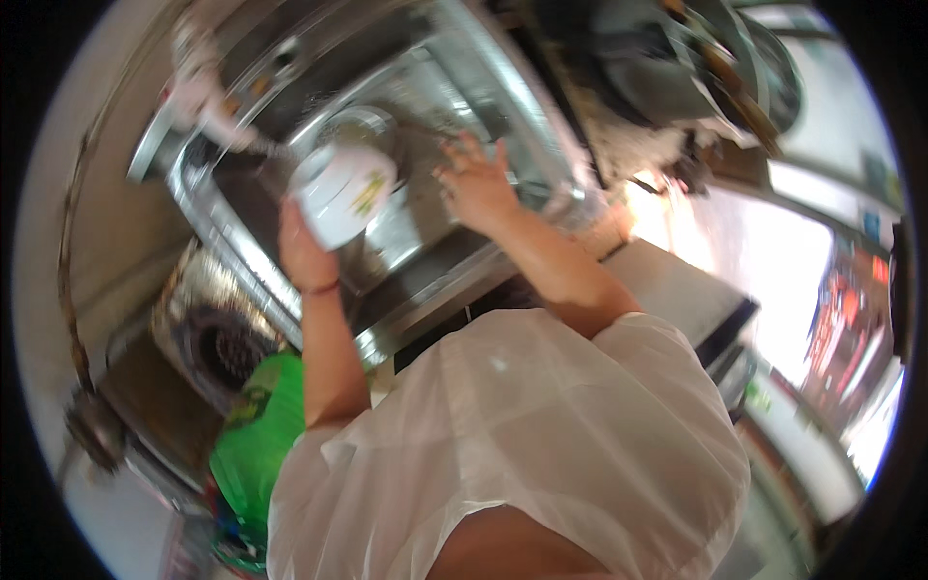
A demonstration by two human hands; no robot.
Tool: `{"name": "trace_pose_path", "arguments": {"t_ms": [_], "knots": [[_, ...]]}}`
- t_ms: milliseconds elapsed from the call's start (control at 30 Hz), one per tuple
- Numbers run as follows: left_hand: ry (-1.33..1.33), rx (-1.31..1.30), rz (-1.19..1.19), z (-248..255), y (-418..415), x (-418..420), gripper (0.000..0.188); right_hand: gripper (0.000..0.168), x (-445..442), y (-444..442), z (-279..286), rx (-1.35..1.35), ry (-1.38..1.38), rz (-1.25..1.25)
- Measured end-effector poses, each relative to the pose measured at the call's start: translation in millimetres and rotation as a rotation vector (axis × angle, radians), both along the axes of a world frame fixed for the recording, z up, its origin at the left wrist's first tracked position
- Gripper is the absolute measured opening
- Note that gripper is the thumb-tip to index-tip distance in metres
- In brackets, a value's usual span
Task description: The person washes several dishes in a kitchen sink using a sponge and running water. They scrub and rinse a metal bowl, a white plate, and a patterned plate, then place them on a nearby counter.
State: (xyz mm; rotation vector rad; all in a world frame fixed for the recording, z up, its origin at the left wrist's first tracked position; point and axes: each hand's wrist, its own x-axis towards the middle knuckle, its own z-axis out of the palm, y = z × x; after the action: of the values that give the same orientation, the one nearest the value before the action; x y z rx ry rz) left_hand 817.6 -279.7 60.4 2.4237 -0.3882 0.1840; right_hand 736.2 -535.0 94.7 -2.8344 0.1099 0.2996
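My left hand [308, 250] holds a white bowl [344, 196] with a yellow-green print by its lower left side, tilted over a stainless steel sink [239, 268]. Water runs from a faucet [210, 109] at the upper left toward the bowl's rim. Behind the bowl, a round clear or metal vessel [359, 123] stands in the basin; its material is blurred. My right hand [475, 181] is over the right part of the basin, fingers spread, with nothing seen in it. What lies beneath its palm is hidden.
A gas burner [225, 351] and a green plastic bag [254, 449] are left of the sink. Pans [652, 65] are stacked at the upper right, with a wooden-looking handle [732, 87] across them. A pale counter [674, 283] adjoins the sink's right side. A hose or cable [69, 239] runs along the left wall.
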Motion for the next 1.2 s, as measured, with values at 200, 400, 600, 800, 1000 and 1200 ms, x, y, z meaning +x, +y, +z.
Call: {"name": "trace_pose_path", "arguments": {"t_ms": [200, 400, 600, 800, 1000, 1200], "knots": [[-0.061, -0.082, 0.171, 37.2, -12.9, -57.4, 0.054, 0.027, -118.3, -56.7, 28.2, 0.113, -0.085, -0.332], [1.253, -1.23, 0.313, 5.8, -13.1, -63.3, 0.037, 0.024, -284.6, -100.9, 47.4, 0.187, -0.194, -0.721], [1.481, -0.925, 0.042, 37.1, -126.4, -153.0, 0.037, 0.008, -509.5, -115.9, 71.7, 0.23, -0.575, -1.425], [1.535, -0.495, -0.586, 99.5, -283.0, -326.8, 0.049, 0.021, -723.8, -104.7, 63.8, -0.407, -0.951, -2.19], [1.805, -0.068, -1.025, 117.9, -379.0, -487.5, 0.046, 0.031, -783.9, -117.2, 69.2, 0.489, -1.081, -2.472], [1.777, 0.165, -1.135, 124.2, -405.2, -592.8, 0.037, 0.038, -805.3, -98.7, 91.2, 0.402, -1.328, -2.372]]}}
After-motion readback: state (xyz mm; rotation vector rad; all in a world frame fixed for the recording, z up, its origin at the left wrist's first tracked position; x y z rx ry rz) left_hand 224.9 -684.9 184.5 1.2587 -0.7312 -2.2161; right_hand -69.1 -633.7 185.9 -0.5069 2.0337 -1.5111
